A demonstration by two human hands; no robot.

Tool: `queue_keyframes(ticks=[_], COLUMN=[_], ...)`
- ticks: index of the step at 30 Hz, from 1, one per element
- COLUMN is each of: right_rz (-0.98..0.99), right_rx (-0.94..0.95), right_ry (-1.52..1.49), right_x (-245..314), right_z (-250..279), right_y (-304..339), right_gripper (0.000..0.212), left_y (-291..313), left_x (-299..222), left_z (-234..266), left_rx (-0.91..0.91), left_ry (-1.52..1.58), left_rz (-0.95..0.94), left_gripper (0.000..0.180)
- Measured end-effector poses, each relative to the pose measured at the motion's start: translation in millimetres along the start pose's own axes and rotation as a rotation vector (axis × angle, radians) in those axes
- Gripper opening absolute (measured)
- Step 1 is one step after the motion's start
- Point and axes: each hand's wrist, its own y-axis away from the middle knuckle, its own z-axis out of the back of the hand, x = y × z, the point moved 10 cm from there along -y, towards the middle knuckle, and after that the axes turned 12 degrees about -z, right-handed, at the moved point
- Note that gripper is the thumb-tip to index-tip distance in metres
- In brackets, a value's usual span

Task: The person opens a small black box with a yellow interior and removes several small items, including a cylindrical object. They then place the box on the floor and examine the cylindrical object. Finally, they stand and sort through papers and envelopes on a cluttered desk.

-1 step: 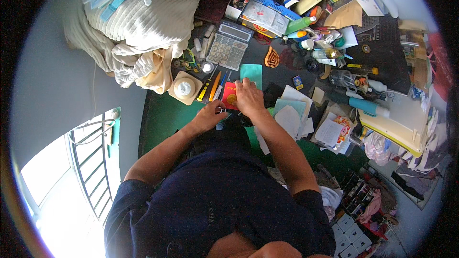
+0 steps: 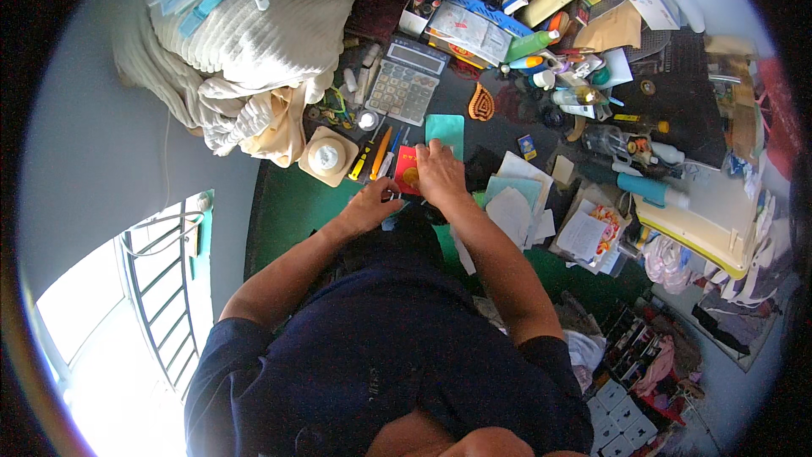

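Observation:
A red card or packet with a gold round design [image 2: 407, 167] lies at the near edge of the dark desk. My right hand [image 2: 441, 174] lies over its right side, fingers stretched forward and pressing down. Past those fingertips a teal card [image 2: 445, 130] lies flat, partly covered. My left hand [image 2: 370, 206] is closed at the red card's lower left corner. Its fingertips pinch something small and pale that I cannot make out. Just left of the red card are an orange-handled tool [image 2: 381, 152] and a yellow-and-black one [image 2: 361, 161].
A calculator [image 2: 404, 85] sits beyond the tools, with a round white-topped container [image 2: 328, 156] to the left. Loose papers [image 2: 510, 216] lie right of my hands. Bottles, among them a green one [image 2: 532, 44], crowd the right. White bedding [image 2: 245, 42] is heaped at the far left.

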Motion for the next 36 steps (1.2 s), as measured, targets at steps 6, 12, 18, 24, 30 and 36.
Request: queue_keyframes(ticks=[6,12,18,24,30,36], right_rz=[-0.029,-0.107,-0.183,-0.481,-0.777,-0.706], right_rx=[0.029,0.127,0.328,0.026,-0.098,-0.193], right_ry=[0.040,-0.065,-0.286,-1.145,-1.690,-1.993], right_x=[-1,-10,-42,-136,-151,-160], right_z=[-5,-2,29,51,70,70], right_y=[-4,-12,-25,-40,-70,-142], right_gripper=[0.019,0.021,0.023,0.020,0.016,0.021], left_y=[-3,-5,-5,-5,-5,3], left_x=[-1,-3,-7,-32,-25,-31], left_z=[-3,-1,0,0,-6,5], left_rx=[-0.007,0.005,-0.007,0.084,0.087,0.029], left_ry=[0.081,0.059,0.145,0.121,0.180,0.158], left_rz=[-0.034,-0.025,-0.035,0.006,-0.027,-0.062], left_gripper=[0.036,0.037,0.039,0.038,0.037,0.032])
